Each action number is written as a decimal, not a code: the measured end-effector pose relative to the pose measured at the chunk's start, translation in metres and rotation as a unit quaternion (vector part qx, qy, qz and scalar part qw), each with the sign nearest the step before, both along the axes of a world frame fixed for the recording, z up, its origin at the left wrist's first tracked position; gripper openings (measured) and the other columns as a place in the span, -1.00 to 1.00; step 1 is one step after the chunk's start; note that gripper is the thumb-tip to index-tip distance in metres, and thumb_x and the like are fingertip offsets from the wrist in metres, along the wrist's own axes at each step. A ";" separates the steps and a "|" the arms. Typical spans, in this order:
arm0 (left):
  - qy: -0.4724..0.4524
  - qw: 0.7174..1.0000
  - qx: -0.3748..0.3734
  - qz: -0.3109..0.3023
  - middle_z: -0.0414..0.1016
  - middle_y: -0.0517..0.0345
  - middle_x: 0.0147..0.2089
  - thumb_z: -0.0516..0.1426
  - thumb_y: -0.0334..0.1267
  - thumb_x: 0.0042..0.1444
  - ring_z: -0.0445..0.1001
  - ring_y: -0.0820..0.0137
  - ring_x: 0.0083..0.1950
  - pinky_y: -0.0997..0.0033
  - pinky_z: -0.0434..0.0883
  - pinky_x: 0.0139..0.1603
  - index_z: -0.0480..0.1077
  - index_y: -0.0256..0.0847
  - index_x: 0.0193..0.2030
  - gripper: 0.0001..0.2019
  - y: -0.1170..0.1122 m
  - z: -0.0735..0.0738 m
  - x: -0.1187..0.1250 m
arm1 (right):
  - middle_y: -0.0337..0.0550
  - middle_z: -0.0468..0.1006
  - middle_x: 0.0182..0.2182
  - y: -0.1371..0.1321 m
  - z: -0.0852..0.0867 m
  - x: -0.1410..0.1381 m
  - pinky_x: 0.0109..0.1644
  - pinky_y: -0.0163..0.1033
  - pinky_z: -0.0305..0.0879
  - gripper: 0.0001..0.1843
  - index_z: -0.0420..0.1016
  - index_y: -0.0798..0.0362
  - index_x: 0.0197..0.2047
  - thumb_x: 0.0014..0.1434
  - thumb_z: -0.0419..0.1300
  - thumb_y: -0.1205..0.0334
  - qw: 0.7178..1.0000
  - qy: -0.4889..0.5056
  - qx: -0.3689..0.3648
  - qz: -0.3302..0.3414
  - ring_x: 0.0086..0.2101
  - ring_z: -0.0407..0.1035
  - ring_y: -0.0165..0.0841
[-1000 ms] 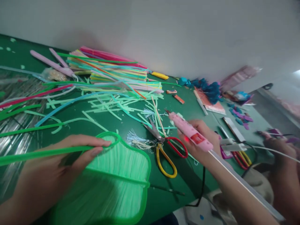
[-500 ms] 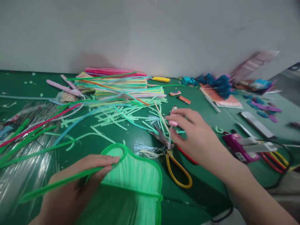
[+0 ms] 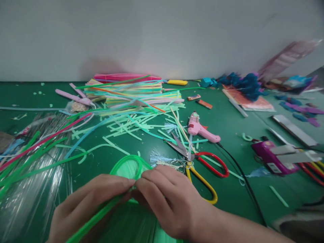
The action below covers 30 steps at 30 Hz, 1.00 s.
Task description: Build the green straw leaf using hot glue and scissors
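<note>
Low centre, largely under both hands: flat panel of pale-green strands (image 3: pixel 128 169), edged in thick green stem. Upper corner turned into a rounded green curl (image 3: pixel 140 166), visible above the fingers.

Left hand (image 3: pixel 93 200): thumb and forefinger pressed together, pinching a fuzzy-looking green strip (image 3: pixel 95 216) just below the curl; loose length trailing down-left across the hand. Right hand (image 3: pixel 173 199): fingers bent and bunched, tips just beside the left fingertips at the curl's foot. Pinching or only pressing: cannot tell, tips and thumb hidden.

Done, by the look of it: strands filling the visible part, curl shaped. Seemingly unfinished: foot of the curl, in hand now; trailing strip, loose and unworked. Bond at that spot, if any: hidden.

Near, on the green tabletop (image 3: pixel 227 125): pink glue gun (image 3: pixel 198 130) on its side, clear glue stick out the back, over red-and-yellow-handled steel scissors (image 3: pixel 194 156), blades parted. Beyond, scattered pale-green cut lengths (image 3: pixel 126 128).
</note>
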<state>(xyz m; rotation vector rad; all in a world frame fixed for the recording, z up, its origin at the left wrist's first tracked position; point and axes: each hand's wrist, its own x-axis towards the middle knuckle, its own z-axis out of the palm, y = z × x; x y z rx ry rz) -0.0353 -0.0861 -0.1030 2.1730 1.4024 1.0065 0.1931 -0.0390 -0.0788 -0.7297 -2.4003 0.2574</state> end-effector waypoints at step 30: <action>0.198 0.972 0.129 -0.012 0.58 -0.01 0.13 0.07 -0.19 0.39 0.46 0.13 0.18 0.09 0.39 0.17 0.45 -0.22 0.16 -0.70 0.037 -0.016 0.001 | -0.06 0.69 -0.24 -0.014 -0.023 0.005 -0.10 -0.32 0.56 -0.83 0.52 0.15 -0.14 0.39 0.09 0.42 0.991 0.093 -0.088 -0.028 -0.23 0.59 -0.36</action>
